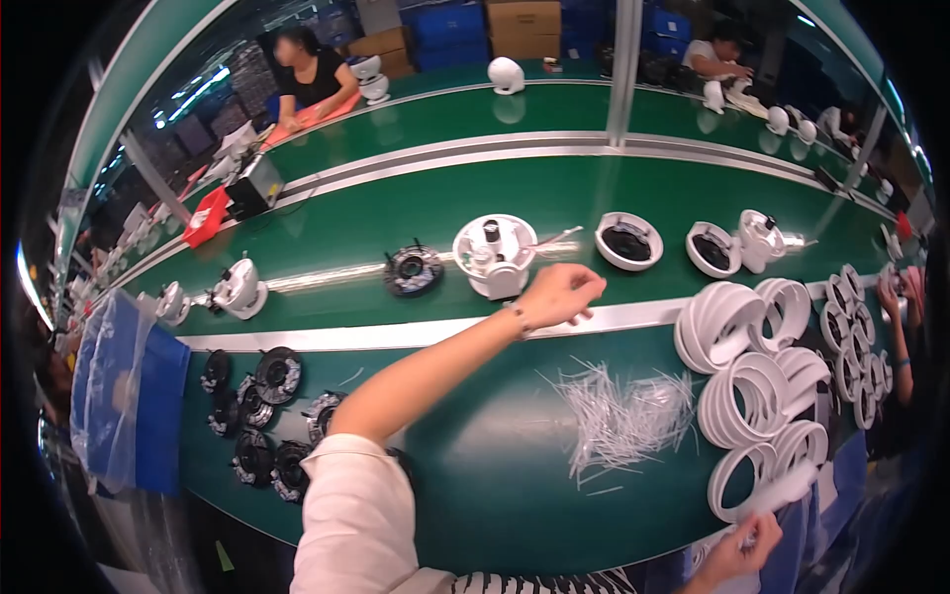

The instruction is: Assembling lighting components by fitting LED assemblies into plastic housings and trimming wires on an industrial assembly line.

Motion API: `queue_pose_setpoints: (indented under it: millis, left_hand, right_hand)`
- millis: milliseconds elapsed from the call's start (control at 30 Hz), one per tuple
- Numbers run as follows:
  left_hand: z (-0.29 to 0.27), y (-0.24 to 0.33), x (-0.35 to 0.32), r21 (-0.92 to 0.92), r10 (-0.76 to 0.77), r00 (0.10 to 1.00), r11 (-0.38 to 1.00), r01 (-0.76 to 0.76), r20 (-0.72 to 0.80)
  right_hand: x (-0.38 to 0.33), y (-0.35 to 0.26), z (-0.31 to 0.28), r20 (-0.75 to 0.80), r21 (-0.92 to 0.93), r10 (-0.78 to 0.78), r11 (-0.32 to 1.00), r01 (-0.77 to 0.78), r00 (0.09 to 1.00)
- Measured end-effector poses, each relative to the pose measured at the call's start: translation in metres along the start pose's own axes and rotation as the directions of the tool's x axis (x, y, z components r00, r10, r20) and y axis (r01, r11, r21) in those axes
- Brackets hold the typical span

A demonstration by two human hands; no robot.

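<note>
My left hand [562,298] reaches over the white metal edge of the green conveyor. Its fingers are loosely bent and apart, with nothing in them. Just beyond it, on the belt, sits an open white round housing [495,255] with a dark part inside and a wire out to the right. A black round part [413,268] lies left of that housing. At the lower right, my right hand [738,550] is closed at the lower end of a blurred whitish, translucent piece [788,488], whose kind I cannot make out, in front of the stacked white rings [742,482].
Thin white strips [623,421] lie heaped on the green table [485,495]. Several black round parts [278,373] are at left, beside a plastic-lined blue bin [148,396]. More white housings [628,241] sit along the belt. People [319,74] work across it; another person's arm [902,346] is at right.
</note>
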State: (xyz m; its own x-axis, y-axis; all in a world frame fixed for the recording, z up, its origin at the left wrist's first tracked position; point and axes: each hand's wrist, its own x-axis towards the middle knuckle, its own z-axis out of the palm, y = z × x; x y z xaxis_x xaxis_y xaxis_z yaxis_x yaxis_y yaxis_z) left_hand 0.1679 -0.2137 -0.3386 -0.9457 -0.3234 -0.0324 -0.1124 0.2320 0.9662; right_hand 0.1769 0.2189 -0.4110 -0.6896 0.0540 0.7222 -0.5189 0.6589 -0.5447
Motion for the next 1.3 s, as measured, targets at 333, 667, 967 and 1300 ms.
queue_pose_setpoints:
  millis: [333, 667, 967, 1300]
  left_hand:
    - [-0.224, -0.124, -0.028, 0.661, 0.027, 0.754, 0.502, 0.558, -0.657]
    - [-0.183, -0.101, -0.049, 0.633, 0.162, 0.778, 0.692, 0.348, -0.606]
    - [-0.074, -0.029, -0.206, 0.186, 0.24, 0.672, 0.971, -0.152, -0.701]
    - [0.024, -0.012, -0.28, -0.382, -0.009, 0.552, 0.732, -0.564, -0.834]
  right_hand:
    - [-0.009, -0.164, 0.056, 0.346, 0.904, -0.882, 0.404, 0.136, 0.321]
    - [-0.023, -0.189, 0.07, 0.484, 0.846, -0.869, 0.437, 0.305, -0.099]
    - [-0.033, -0.209, 0.072, 0.763, 0.613, -0.642, 0.686, 0.393, -0.07]
    - [-0.022, -0.172, 0.094, 0.646, 0.741, -0.636, 0.656, -0.146, 0.423]
